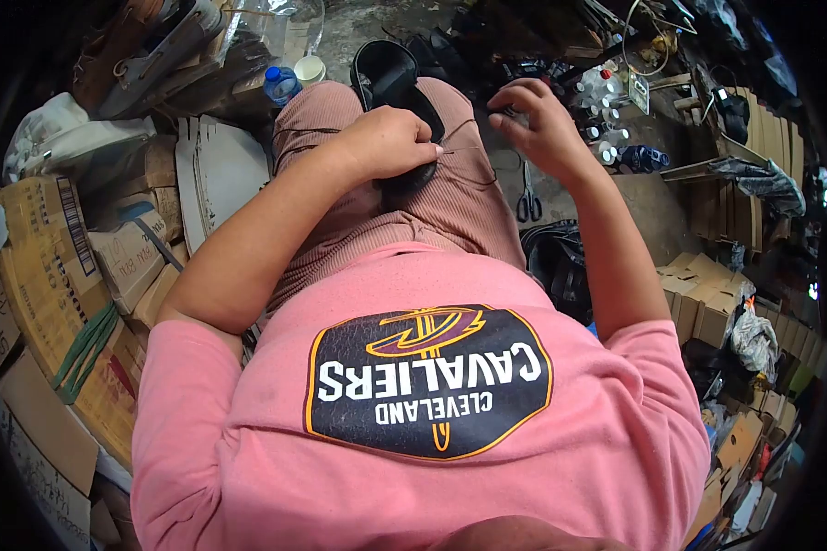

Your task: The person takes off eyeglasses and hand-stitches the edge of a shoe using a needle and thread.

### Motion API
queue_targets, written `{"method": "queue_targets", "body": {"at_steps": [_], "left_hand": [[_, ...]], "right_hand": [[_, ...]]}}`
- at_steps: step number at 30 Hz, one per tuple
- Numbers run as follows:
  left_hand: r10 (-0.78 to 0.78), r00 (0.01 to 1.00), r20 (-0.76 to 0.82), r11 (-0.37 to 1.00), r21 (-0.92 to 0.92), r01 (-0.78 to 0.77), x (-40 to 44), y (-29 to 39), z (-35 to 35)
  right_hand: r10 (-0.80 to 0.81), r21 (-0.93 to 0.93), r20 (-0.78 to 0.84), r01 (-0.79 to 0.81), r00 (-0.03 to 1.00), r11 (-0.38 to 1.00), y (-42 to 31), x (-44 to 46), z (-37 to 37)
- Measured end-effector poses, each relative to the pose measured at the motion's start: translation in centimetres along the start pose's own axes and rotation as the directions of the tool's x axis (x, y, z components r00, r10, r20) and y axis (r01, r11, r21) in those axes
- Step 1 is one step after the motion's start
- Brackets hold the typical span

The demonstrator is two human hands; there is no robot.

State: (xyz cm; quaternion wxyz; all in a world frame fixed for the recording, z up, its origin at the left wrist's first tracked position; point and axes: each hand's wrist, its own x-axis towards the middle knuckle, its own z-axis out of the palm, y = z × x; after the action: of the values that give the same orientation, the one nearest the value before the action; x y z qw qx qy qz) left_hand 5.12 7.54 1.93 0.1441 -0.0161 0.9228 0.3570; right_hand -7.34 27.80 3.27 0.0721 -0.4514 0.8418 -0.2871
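A black slipper-like shoe (385, 69) rests between my knees, its rounded, open end pointing away from me. My left hand (390, 142) is closed over its middle and hides part of it. Thin dark thread lies across my trousers (469, 188) beside the shoe. To the right, my right hand (535, 124) is raised off the shoe, with its fingers curved and thumb apart; I make out nothing held in it. Below that hand, scissors (528, 204) with dark handles lie on the floor.
Cardboard boxes (50, 248) and a pale board (216, 174) crowd my left side. Ahead stand a blue-topped bottle (281, 84) and a white cup (310, 70). Several plastic bottles (602, 87) are at the right, with a black bag (560, 262) near my hip.
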Motion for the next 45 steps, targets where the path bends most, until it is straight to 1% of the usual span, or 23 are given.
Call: {"method": "queue_targets", "body": {"at_steps": [1,3,4,5,7,9,11,13,15,17,19,21,23,25,26,28,29,31,33,35,40,42,45], "left_hand": [[-0.041,0.999,0.002,0.996,-0.082,0.041,-0.2,-0.1,0.1],[0.008,1.0,0.0,0.998,-0.057,-0.008,-0.1,-0.9,0.3],[0.065,0.998,-0.009,0.997,-0.031,-0.065,-0.1,-1.2,0.2],[0.07,0.998,-0.007,0.997,-0.028,-0.07,-0.2,-1.5,0.1],[0.163,0.979,0.124,0.986,-0.037,-0.159,-0.6,-1.7,-0.4],[0.176,0.977,0.12,0.983,0.031,-0.181,-1.0,-1.3,-0.5],[0.19,0.974,0.121,0.974,0.101,-0.202,-1.0,-1.2,-0.3],[0.187,0.982,0.033,0.965,0.179,-0.19,-0.8,-1.2,0.2],[0.205,0.978,0.049,0.957,0.198,-0.21,-0.7,-1.0,0.0],[0.224,0.973,0.065,0.95,0.211,-0.232,-0.7,-0.6,-0.6],[0.276,0.955,0.108,0.904,0.309,-0.296,-0.8,-0.3,-0.8],[0.28,0.957,0.079,0.91,0.294,-0.291,-0.9,-0.8,-0.5],[0.285,0.957,0.056,0.914,0.286,-0.289,-1.3,-1.4,-0.4],[0.189,0.977,-0.098,0.981,0.053,-0.185,-2.7,-1.9,-0.5],[0.192,0.977,-0.096,0.981,0.056,-0.187,-3.6,-1.9,-0.7],[-0.054,0.992,-0.114,0.99,0.121,0.067,-5.8,-1.4,-1.3],[-0.058,0.991,-0.116,0.99,0.119,0.072,-7.0,-1.0,-1.5],[0.319,0.947,0.041,0.929,0.185,-0.321,-8.9,-0.2,-1.8],[0.337,0.942,-0.003,0.925,0.189,-0.33,-8.2,-0.6,-1.7],[0.225,0.946,-0.235,0.956,0.242,-0.168,-5.8,-1.9,-1.5],[0.242,0.961,-0.136,0.953,0.218,-0.209,-2.4,-2.0,-0.4],[0.189,0.98,-0.058,0.977,0.114,-0.182,-2.0,-1.7,0.1],[0.202,0.975,-0.091,0.97,0.158,-0.186,-1.8,-1.5,0.5]], "right_hand": [[-0.003,0.004,0.005,0.003,1.0,1.0,-0.7,0.2,0.1],[-0.256,-0.112,0.273,0.295,0.927,0.949,-2.1,0.0,0.6],[-0.268,-0.223,0.282,0.335,0.921,0.916,-3.4,-0.3,0.8],[-0.264,-0.225,0.278,0.33,0.924,0.917,-4.0,-0.2,1.2],[-0.239,-0.388,0.459,0.436,0.855,0.812,-4.8,0.2,1.7],[-0.265,-0.409,0.459,0.467,0.848,0.784,-5.8,0.6,2.0],[-0.199,-0.462,0.526,0.473,0.827,0.75,-6.5,0.8,2.3],[-0.218,-0.439,0.509,0.47,0.832,0.766,-5.8,0.8,2.6],[-0.237,-0.416,0.492,0.466,0.837,0.781,-4.4,0.5,2.9],[-0.365,-0.3,0.387,0.49,0.847,0.819,-2.2,-0.3,2.5],[-0.301,-0.285,0.431,0.445,0.851,0.849,-1.6,-1.3,1.6],[-0.176,-0.337,0.46,0.355,0.87,0.872,-0.9,-2.0,1.0],[-0.138,-0.313,0.471,0.311,0.871,0.897,-1.3,-2.2,0.6],[-0.243,-0.262,0.359,0.347,0.901,0.9,-2.0,-2.1,0.7],[-0.241,-0.264,0.356,0.345,0.903,0.901,-2.1,-1.9,0.6],[-0.214,-0.161,0.356,0.285,0.91,0.945,-2.3,-0.9,0.5],[-0.218,-0.158,0.359,0.289,0.908,0.944,-2.4,-0.5,0.3],[-0.047,0.036,0.308,0.038,0.95,0.999,-2.6,0.1,0.0],[-0.104,0.067,0.285,0.088,0.953,0.994,-2.2,0.5,0.3],[-0.243,-0.072,0.368,0.288,0.897,0.955,-2.4,0.8,0.5],[-0.246,-0.235,0.428,0.37,0.87,0.899,-3.7,0.2,1.6],[-0.233,-0.275,0.473,0.394,0.85,0.877,-4.3,0.4,1.6],[-0.21,-0.277,0.488,0.379,0.847,0.883,-4.3,0.4,1.9]]}}
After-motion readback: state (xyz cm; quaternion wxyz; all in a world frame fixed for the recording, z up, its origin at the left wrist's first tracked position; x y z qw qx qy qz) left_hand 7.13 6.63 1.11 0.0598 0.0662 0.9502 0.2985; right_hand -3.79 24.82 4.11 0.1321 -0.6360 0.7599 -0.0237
